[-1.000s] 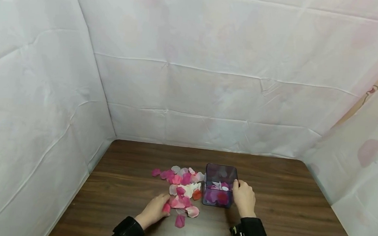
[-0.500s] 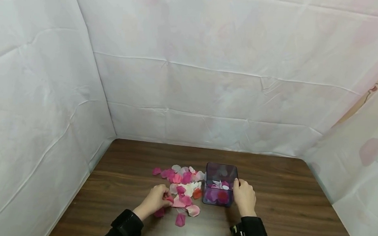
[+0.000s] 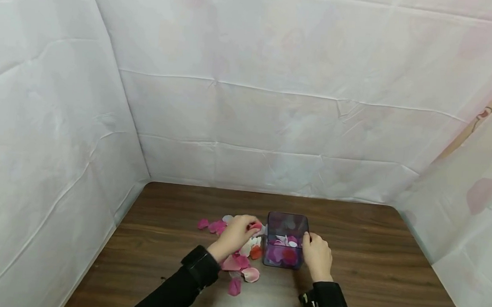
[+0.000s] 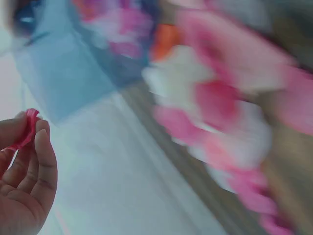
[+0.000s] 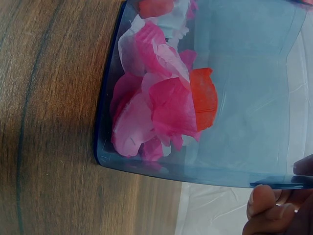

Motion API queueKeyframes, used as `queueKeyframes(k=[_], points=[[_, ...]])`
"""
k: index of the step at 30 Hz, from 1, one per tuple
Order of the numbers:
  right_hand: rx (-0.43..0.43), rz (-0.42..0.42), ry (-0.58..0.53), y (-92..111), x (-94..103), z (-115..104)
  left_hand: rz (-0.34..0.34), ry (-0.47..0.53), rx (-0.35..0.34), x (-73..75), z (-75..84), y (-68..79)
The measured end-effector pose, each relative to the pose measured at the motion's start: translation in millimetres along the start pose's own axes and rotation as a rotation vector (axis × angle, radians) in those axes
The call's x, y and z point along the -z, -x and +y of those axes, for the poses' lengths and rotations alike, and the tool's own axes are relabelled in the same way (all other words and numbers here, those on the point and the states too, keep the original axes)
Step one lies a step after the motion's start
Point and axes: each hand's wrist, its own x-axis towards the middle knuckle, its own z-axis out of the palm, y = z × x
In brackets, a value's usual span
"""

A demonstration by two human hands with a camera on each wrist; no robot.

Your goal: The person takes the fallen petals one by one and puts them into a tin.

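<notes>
My left hand (image 3: 233, 236) pinches a reddish-pink flower petal (image 3: 256, 226) between thumb and fingers, just left of the box and above the scattered petals. In the left wrist view the held petal (image 4: 30, 128) looks folded at the fingertips. A see-through bluish-purple plastic box (image 3: 286, 221) stands on the table, its top uncovered. My right hand (image 3: 318, 257) grips its right rim. Inside lie pink, white and orange-red petals (image 5: 168, 105). Loose pink, white and orange petals (image 3: 231, 263) spread left of the box, partly hidden by my left hand and forearm.
The dark wood-grain table (image 3: 375, 255) carries everything. Behind it hangs creased white cloth (image 3: 273, 127), with more cloth along the left (image 3: 52, 137) and right sides. A single magenta petal (image 3: 234, 287) lies nearest the front edge.
My left hand has lifted the reddish-pink petal from the front left of the scatter and carried it away from me and rightward, close to the box. My right hand stays on the box rim.
</notes>
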Motion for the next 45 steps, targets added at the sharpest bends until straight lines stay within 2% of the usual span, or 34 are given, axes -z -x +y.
queueKeyframes(k=[2,6,10,14,18,21,25,29,33,37,41,45], points=[[0.002,-0.001,0.001,-0.4,0.3,-1.3,-0.003,-0.052,-0.050,-6.0,16.5,-15.9],[-0.002,-0.002,-0.001,-1.4,-0.2,-4.5,-0.027,-0.238,-0.132,-24.1,38.7,-37.8],[-0.011,-0.005,-0.006,-1.5,-1.3,-4.4,-0.071,-0.431,-0.208,-43.0,45.2,-45.6],[-0.012,0.003,0.001,-2.1,-0.9,-2.0,-0.105,-0.543,-0.247,-54.7,45.6,-47.9],[0.000,0.015,0.002,-3.3,-0.8,-1.3,-0.117,-0.539,-0.235,-57.4,44.1,-48.1],[0.004,0.024,0.000,-3.5,-0.7,-0.8,-0.093,-0.500,-0.239,-53.3,43.8,-47.2],[0.007,0.033,-0.004,-3.0,0.3,0.4,-0.009,-0.437,-0.259,-41.7,40.4,-43.2],[0.015,0.044,-0.006,-3.9,3.1,0.2,0.086,-0.399,-0.262,-22.8,30.6,-37.5],[0.021,0.045,-0.003,-5.6,4.7,0.0,0.116,-0.337,-0.191,-1.6,13.0,-24.4],[0.017,0.043,0.001,-5.7,3.5,1.2,0.130,-0.288,-0.074,13.2,-19.7,1.8],[0.021,0.041,-0.001,-5.2,2.2,2.9,0.138,-0.257,0.068,19.4,-60.6,44.2],[0.023,0.046,-0.004,-6.6,3.2,4.2,0.078,-0.234,0.206,17.9,-90.4,89.4]])
